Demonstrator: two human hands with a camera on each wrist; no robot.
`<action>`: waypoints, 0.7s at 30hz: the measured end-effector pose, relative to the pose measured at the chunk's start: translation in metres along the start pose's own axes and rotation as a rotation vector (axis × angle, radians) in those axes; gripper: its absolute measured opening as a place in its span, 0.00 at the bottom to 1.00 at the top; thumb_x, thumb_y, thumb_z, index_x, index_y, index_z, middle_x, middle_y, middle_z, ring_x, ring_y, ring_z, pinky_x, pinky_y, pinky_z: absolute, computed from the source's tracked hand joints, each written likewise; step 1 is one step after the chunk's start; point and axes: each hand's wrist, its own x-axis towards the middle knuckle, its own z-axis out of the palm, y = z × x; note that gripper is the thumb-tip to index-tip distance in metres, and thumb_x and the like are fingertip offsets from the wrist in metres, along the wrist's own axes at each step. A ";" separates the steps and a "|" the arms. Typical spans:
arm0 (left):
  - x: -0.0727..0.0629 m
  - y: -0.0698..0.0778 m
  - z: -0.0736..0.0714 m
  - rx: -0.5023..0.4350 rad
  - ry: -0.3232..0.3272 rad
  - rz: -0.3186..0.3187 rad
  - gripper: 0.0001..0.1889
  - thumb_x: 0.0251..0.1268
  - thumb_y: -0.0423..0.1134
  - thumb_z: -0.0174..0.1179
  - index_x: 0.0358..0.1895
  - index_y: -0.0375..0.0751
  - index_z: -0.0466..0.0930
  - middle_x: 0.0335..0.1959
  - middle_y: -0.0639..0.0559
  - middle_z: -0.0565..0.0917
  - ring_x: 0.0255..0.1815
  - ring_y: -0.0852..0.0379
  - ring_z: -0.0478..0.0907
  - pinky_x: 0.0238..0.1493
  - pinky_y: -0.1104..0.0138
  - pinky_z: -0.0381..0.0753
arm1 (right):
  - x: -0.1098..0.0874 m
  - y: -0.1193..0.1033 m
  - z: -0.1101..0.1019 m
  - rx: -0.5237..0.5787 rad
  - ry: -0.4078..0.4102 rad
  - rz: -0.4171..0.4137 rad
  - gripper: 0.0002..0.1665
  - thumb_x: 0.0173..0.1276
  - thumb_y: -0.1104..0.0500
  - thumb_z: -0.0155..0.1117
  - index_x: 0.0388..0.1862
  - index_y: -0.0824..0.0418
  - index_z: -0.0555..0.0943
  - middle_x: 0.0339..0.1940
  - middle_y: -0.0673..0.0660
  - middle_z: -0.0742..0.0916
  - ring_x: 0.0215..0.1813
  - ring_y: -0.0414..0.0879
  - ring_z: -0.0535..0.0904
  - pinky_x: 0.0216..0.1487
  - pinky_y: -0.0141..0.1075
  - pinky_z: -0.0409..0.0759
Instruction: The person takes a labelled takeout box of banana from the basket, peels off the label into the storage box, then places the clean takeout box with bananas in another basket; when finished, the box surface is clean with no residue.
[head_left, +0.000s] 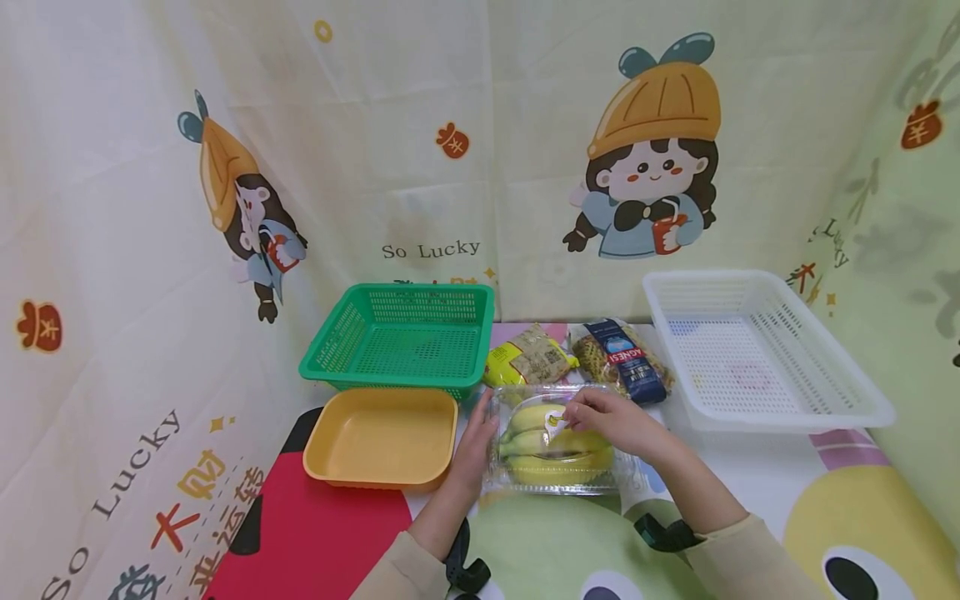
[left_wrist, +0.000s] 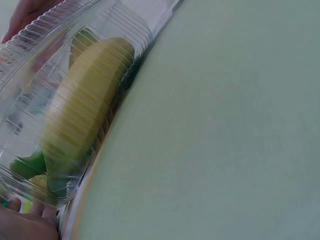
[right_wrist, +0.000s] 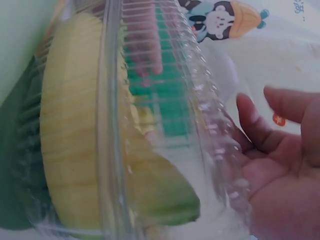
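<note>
A clear ribbed plastic box (head_left: 551, 490) stands in front of me, holding yellow bananas (head_left: 558, 471) with green ends. A white sticker with a small banana picture (head_left: 553, 422) shows on its lid. My left hand (head_left: 472, 450) rests along the left side of the box, fingers fairly straight; its fingertips (left_wrist: 37, 210) show beside the box end in the left wrist view. Over the lid's right part is my right hand (head_left: 615, 423), fingers bent near the sticker. In the right wrist view that hand (right_wrist: 282, 165) has thumb and forefinger apart, with nothing between them.
Behind the box lie a yellow snack-like packet (head_left: 532, 354) and a bag of pasta (head_left: 626, 358). A green basket (head_left: 412, 385) and an orange tray (head_left: 378, 482) stand left. A white basket (head_left: 795, 417) stands right. A printed curtain (head_left: 525, 208) hangs behind.
</note>
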 end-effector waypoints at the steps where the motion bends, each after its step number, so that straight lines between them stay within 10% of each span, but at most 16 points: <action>1: 0.000 0.000 0.000 0.001 0.000 0.000 0.34 0.76 0.54 0.45 0.80 0.58 0.45 0.82 0.58 0.45 0.83 0.46 0.36 0.75 0.35 0.36 | 0.001 0.000 0.000 0.006 0.010 0.001 0.17 0.78 0.49 0.53 0.42 0.62 0.79 0.45 0.58 0.85 0.49 0.51 0.84 0.54 0.45 0.83; 10: 0.000 -0.001 0.000 0.003 0.000 0.002 0.33 0.77 0.54 0.44 0.80 0.58 0.45 0.82 0.58 0.46 0.83 0.47 0.35 0.76 0.35 0.36 | 0.009 0.001 0.005 -0.025 0.086 0.043 0.08 0.68 0.62 0.65 0.45 0.61 0.80 0.41 0.57 0.85 0.42 0.47 0.80 0.42 0.38 0.84; 21: 0.000 -0.001 0.000 0.005 0.002 0.005 0.34 0.76 0.56 0.44 0.80 0.59 0.46 0.82 0.58 0.46 0.83 0.48 0.35 0.77 0.37 0.36 | 0.007 0.003 0.006 -0.054 0.091 -0.004 0.15 0.62 0.69 0.68 0.48 0.60 0.84 0.64 0.65 0.78 0.42 0.47 0.82 0.35 0.33 0.83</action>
